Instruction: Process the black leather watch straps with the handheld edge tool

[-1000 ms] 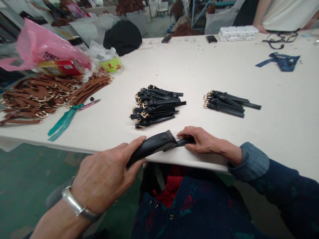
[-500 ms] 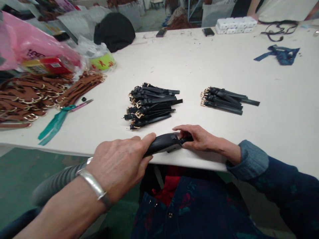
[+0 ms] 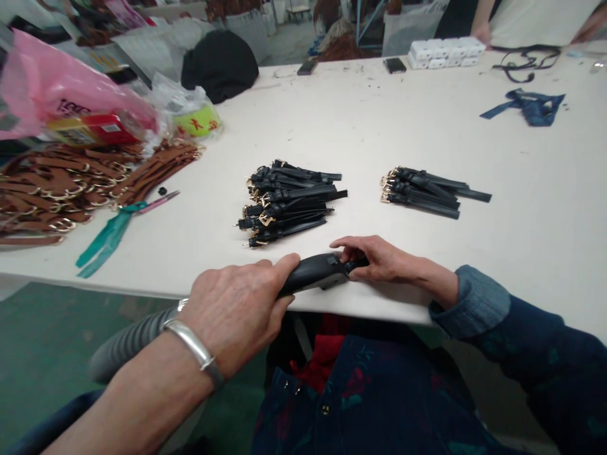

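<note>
My left hand [image 3: 241,300], with a silver bangle on the wrist, is wrapped round a black handheld tool [image 3: 313,273] with a rounded body; its exact kind does not show. At the tool's right end, my right hand [image 3: 379,260] pinches a short black strap [image 3: 358,264], which meets the tip of the tool. Most of that strap is covered by the fingers. Just beyond the hands, a pile of black buckle straps [image 3: 289,199] with gold buckles lies on the table. To its right is a smaller bunch of black straps [image 3: 424,189].
Brown straps [image 3: 52,183] with gold rings are heaped at the left of the white table [image 3: 379,133], near tweezers [image 3: 161,201] and a green ribbon [image 3: 107,240]. Behind them are a pink bag [image 3: 61,82] and a black cap [image 3: 220,66]. A person's hand [image 3: 481,33] shows far right.
My left hand and the tool have shifted slightly right, with the wrist moving more. The right hand keeps its pinch on the strap. The whole view has shifted slightly.
</note>
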Tool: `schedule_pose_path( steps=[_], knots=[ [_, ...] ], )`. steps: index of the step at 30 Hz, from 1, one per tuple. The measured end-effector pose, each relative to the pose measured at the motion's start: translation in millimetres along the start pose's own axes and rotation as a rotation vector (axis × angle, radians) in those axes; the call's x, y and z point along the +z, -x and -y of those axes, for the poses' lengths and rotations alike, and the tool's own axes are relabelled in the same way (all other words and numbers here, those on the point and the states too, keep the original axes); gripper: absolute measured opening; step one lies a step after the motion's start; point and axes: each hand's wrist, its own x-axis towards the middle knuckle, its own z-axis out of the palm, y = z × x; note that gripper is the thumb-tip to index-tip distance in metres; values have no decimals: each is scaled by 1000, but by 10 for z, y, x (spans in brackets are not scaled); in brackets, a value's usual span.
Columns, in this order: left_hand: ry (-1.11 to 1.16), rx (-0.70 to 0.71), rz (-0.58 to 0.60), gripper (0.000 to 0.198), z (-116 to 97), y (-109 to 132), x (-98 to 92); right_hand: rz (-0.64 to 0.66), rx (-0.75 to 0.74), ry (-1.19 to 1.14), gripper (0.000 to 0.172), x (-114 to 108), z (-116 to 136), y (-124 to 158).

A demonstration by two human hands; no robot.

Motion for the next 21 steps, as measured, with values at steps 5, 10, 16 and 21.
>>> schedule_pose_path(
  steps=[5,10,16,21],
  knots=[
    [77,-4,-9,48,80,55,70,52,-16,36,66,-53,3,14],
    [27,-19,5,46,90,127,62,64,-11,32,65,-60,23,14],
    [76,-33,-55,49,12,-2,119,35,-1,30,65,-56,8,-1],
    [251,-147,-33,51,278,105,200,45,-31,22,67,-57,2,11]
  ],
)
